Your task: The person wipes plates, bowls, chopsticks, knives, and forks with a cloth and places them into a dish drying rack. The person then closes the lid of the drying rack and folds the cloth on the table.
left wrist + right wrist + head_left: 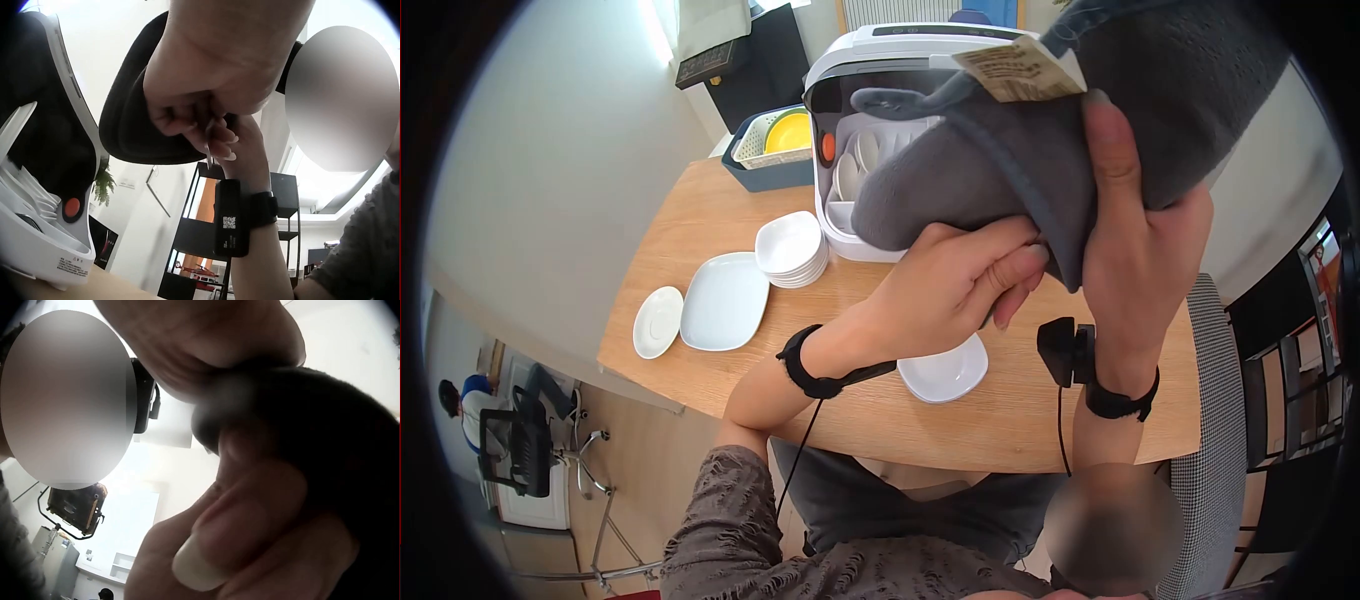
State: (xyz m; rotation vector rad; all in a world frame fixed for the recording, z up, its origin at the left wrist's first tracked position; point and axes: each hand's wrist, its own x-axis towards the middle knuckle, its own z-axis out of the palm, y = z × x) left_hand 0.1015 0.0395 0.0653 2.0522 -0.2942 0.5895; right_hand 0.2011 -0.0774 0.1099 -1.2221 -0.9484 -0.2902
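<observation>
A grey towel (960,175) with a loop and a white label (1020,70) is held up in front of the white machine. My right hand (1140,225) grips its folds, thumb on top, fingers wrapped underneath. Against the towel's lower edge, my left hand (965,280) has its fingers curled and thumb pressed in. A thin shiny strip (210,147) sticks out between those fingers in the left wrist view; I cannot tell what it is, as the rest is hidden. In the right wrist view the dark towel (350,437) lies against the curled fingers (250,506).
A white countertop machine (840,55), its front exposed, holds white dishes (848,175). On the wooden table (870,310) are stacked square bowls (790,245), a square plate (725,302), a small oval dish (658,322) and a white bowl (945,372). Behind sits a bin (770,178) with a yellow bowl (790,132).
</observation>
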